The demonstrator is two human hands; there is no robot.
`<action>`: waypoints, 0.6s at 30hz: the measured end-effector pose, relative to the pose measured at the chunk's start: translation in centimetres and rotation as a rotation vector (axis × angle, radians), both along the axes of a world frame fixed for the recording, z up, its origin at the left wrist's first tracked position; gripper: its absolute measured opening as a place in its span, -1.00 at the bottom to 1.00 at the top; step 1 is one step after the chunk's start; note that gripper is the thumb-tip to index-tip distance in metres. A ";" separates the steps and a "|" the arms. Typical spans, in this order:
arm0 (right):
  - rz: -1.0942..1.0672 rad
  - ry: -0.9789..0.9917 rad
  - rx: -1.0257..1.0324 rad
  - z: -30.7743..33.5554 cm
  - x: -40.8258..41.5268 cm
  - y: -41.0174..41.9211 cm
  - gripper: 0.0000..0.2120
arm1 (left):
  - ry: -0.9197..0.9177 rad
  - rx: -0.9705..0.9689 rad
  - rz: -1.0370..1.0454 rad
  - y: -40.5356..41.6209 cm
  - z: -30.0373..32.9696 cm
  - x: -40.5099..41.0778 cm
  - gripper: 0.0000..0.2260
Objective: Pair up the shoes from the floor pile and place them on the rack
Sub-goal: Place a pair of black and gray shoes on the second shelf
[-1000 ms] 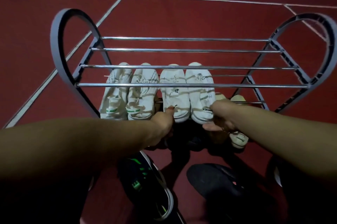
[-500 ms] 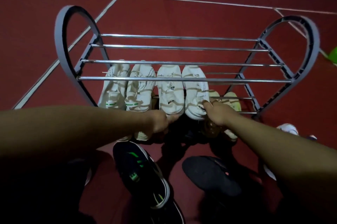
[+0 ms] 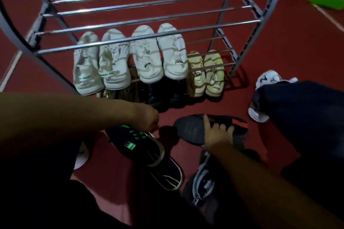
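Two hands reach low over the floor pile in front of the rack [image 3: 149, 21]. My left hand [image 3: 149, 119] is curled tight, knuckles up, at the toe of the black-and-green shoe [image 3: 147, 154] — whether it grips, I cannot tell. My right hand [image 3: 216, 133] lies on the black shoe [image 3: 188, 130], fingers spread wide.

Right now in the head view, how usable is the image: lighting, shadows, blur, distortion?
Head view: dim overall, the lower half nearly black; the pale shoes on the rack are the brightest part and striped by bar shadows; the dark shoes under the left hand and right hand barely separate from shadow; edges are soft; wide-angle bending curves the rack's ends.
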State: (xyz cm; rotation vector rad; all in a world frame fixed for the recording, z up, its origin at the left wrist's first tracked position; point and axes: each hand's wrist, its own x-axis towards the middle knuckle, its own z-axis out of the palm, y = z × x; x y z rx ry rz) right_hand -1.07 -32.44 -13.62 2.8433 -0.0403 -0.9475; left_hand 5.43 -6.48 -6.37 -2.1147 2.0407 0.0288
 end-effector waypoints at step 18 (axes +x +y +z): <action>-1.099 0.571 1.111 0.9 2.4 0.0 -0.52 | 2.007 -0.676 2.030 -11.2 -8.3 -10.0 -0.46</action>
